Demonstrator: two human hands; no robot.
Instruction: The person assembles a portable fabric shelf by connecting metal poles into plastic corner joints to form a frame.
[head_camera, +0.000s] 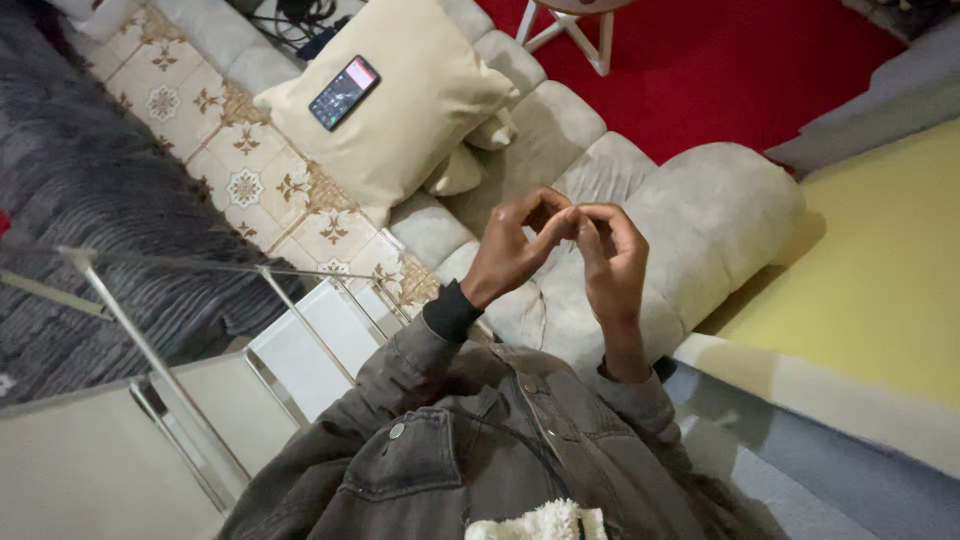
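Left hand (512, 250) and right hand (612, 255) touch fingertips above the sofa (700, 215).

Smartphone (344, 92) on beige cushion (400, 100), grey tufted sofa (700, 210), red carpet (720, 60), patterned tiles (250, 170)

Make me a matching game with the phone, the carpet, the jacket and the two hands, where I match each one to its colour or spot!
Things:
1. phone
2. carpet
3. jacket
4. hands, left and right

Matches:
A. red
B. fingertips touching over the grey sofa
C. lying on a cream cushion
D. grey-brown, with buttons

Pairs: 1-C, 2-A, 3-D, 4-B
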